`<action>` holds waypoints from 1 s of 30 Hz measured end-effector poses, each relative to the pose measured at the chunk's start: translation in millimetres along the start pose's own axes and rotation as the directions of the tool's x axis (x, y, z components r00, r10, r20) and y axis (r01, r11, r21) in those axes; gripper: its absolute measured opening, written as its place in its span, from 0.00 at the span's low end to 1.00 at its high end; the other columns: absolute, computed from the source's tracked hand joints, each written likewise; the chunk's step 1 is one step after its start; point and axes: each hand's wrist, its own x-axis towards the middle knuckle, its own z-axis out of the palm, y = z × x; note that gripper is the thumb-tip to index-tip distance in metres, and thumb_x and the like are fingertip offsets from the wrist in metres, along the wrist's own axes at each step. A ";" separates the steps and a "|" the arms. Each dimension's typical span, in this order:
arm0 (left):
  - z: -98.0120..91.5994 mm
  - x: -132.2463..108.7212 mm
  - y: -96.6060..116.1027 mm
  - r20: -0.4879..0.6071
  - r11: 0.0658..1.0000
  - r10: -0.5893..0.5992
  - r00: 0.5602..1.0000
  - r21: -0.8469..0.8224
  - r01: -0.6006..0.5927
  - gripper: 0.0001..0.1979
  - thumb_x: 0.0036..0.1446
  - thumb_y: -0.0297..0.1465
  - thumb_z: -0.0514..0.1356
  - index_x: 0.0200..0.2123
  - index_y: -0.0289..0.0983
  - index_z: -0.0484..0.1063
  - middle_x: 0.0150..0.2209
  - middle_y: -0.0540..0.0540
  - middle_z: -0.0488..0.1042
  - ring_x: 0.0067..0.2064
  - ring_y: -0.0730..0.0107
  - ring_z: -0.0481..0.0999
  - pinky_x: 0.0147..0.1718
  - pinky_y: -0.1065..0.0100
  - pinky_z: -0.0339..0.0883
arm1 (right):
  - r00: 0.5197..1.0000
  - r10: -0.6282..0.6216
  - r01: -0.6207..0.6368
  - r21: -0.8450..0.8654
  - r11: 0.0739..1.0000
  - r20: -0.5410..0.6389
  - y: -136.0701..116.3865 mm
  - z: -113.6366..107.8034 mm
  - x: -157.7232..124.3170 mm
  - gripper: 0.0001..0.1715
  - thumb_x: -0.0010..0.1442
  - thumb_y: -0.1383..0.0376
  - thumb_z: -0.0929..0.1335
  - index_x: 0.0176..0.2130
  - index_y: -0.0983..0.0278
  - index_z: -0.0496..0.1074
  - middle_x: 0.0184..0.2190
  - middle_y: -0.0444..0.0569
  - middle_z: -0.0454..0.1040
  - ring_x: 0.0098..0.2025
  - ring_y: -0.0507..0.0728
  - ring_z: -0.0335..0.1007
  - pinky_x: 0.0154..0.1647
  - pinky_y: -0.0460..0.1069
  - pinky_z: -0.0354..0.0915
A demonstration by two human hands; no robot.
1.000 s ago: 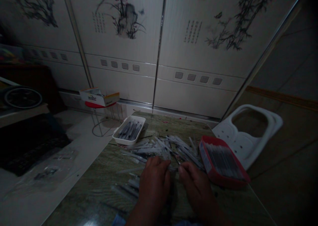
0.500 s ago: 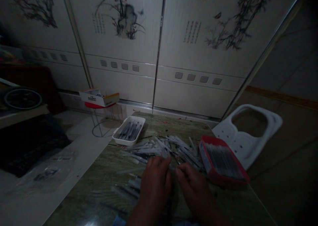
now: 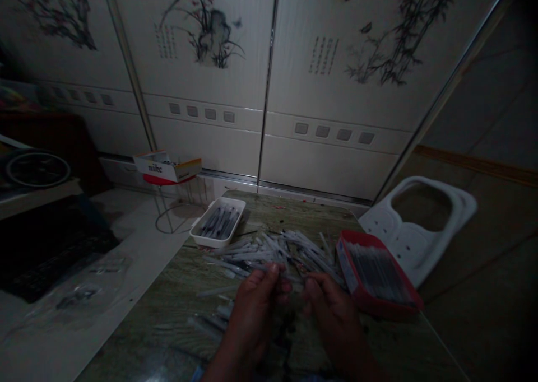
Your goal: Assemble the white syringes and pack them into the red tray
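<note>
My left hand (image 3: 254, 303) and my right hand (image 3: 332, 309) are close together over the near part of a greenish table (image 3: 176, 315). Both have their fingers pinched on a thin pale tube-like piece (image 3: 290, 280) held between them. Just beyond my fingers lies a loose pile of pale pen-like tubes (image 3: 273, 250). A few more tubes (image 3: 214, 315) lie to the left of my left hand. A white tray (image 3: 217, 221) with dark pens sits at the far left of the table. A red tray (image 3: 376, 275) of dark pens stands at the right.
A white moulded plastic seat (image 3: 420, 225) lies on the floor right of the table. A shoe box (image 3: 166, 166) rests on a red stool at the back left. Painted sliding doors (image 3: 269, 79) close off the back. Clear plastic wrapping (image 3: 79, 295) lies on the floor at left.
My left hand has lifted and turned, its fingertips now raised and pinching the thin piece together with my right hand. The trays and the pile have not moved.
</note>
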 end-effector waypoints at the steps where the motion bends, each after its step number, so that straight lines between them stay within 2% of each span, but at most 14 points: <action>1: -0.6 0.7 0.2 -0.015 1.000 -0.001 1.000 -0.018 0.000 0.20 0.52 0.43 0.70 0.39 0.33 0.76 0.29 0.47 0.76 0.30 0.73 0.73 0.30 0.73 0.66 | 0.999 0.022 -0.022 0.036 0.999 -0.023 0.9 -0.3 0.2 0.23 0.70 0.47 0.59 0.45 0.60 0.71 0.33 0.45 0.74 0.34 0.56 0.70 0.35 0.48 0.64; 4: -2.9 3.1 0.0 -0.044 0.999 0.001 0.999 -0.052 -0.003 0.18 0.53 0.41 0.70 0.39 0.33 0.75 0.29 0.47 0.76 0.31 0.73 0.74 0.32 0.73 0.67 | 0.997 0.063 -0.060 0.085 0.995 -0.038 3.0 -1.1 1.7 0.22 0.69 0.47 0.61 0.48 0.60 0.70 0.36 0.47 0.76 0.38 0.57 0.72 0.39 0.49 0.66; 7: -4.0 4.4 -1.1 -0.029 0.997 -0.001 1.000 -0.072 -0.001 0.17 0.52 0.40 0.71 0.38 0.33 0.75 0.29 0.48 0.76 0.31 0.73 0.75 0.32 0.73 0.67 | 0.998 0.063 -0.063 0.035 0.997 0.003 3.6 -1.0 3.1 0.21 0.68 0.48 0.64 0.47 0.60 0.71 0.34 0.46 0.75 0.38 0.57 0.73 0.40 0.50 0.66; 13: -2.5 2.4 -2.4 0.003 0.998 -0.014 1.000 -0.055 0.014 0.16 0.51 0.37 0.72 0.39 0.33 0.77 0.32 0.47 0.77 0.32 0.73 0.76 0.35 0.72 0.70 | 1.000 0.007 -0.008 -0.073 0.997 -0.014 5.4 -0.9 3.6 0.23 0.70 0.47 0.59 0.36 0.60 0.69 0.27 0.43 0.69 0.30 0.55 0.67 0.30 0.48 0.61; 17: -0.7 0.4 -1.2 0.027 0.999 -0.012 1.000 -0.033 0.013 0.15 0.52 0.35 0.72 0.40 0.33 0.77 0.33 0.46 0.78 0.33 0.72 0.77 0.36 0.72 0.72 | 0.996 0.069 -0.071 -0.037 0.997 -0.048 4.8 -1.2 4.0 0.28 0.70 0.44 0.58 0.29 0.59 0.66 0.23 0.42 0.66 0.24 0.54 0.63 0.25 0.48 0.59; 20: -0.6 0.6 -0.8 0.028 0.999 -0.017 0.999 -0.046 0.019 0.14 0.53 0.35 0.71 0.41 0.33 0.77 0.32 0.46 0.78 0.33 0.72 0.77 0.35 0.73 0.71 | 0.995 0.095 -0.095 -0.008 0.995 -0.040 0.6 -2.3 3.2 0.28 0.70 0.44 0.57 0.31 0.59 0.68 0.24 0.42 0.68 0.26 0.55 0.65 0.28 0.48 0.61; 23: -1.7 1.4 -1.3 0.018 0.998 -0.007 1.000 -0.063 0.008 0.14 0.54 0.35 0.70 0.41 0.33 0.77 0.33 0.46 0.78 0.34 0.73 0.77 0.36 0.73 0.71 | 1.000 0.019 -0.020 -0.052 0.998 -0.009 -2.2 -3.4 2.1 0.24 0.70 0.45 0.59 0.36 0.59 0.69 0.28 0.43 0.70 0.31 0.56 0.67 0.32 0.48 0.62; 26: -2.3 0.5 -1.2 0.032 0.999 -0.001 1.000 -0.053 0.002 0.14 0.55 0.36 0.70 0.41 0.33 0.77 0.33 0.46 0.78 0.35 0.72 0.77 0.37 0.72 0.72 | 1.000 -0.022 0.021 -0.115 0.993 -0.007 0.7 -3.7 1.4 0.23 0.69 0.46 0.60 0.35 0.59 0.68 0.28 0.43 0.69 0.32 0.56 0.66 0.34 0.49 0.62; 30: -0.6 -3.2 1.3 0.074 0.999 -0.013 0.997 -0.031 0.015 0.14 0.55 0.35 0.70 0.41 0.34 0.77 0.35 0.45 0.78 0.35 0.71 0.78 0.38 0.71 0.72 | 0.997 0.069 -0.069 -0.013 0.998 -0.018 5.9 -5.1 1.7 0.26 0.67 0.42 0.60 0.32 0.59 0.68 0.28 0.45 0.70 0.30 0.56 0.66 0.31 0.48 0.63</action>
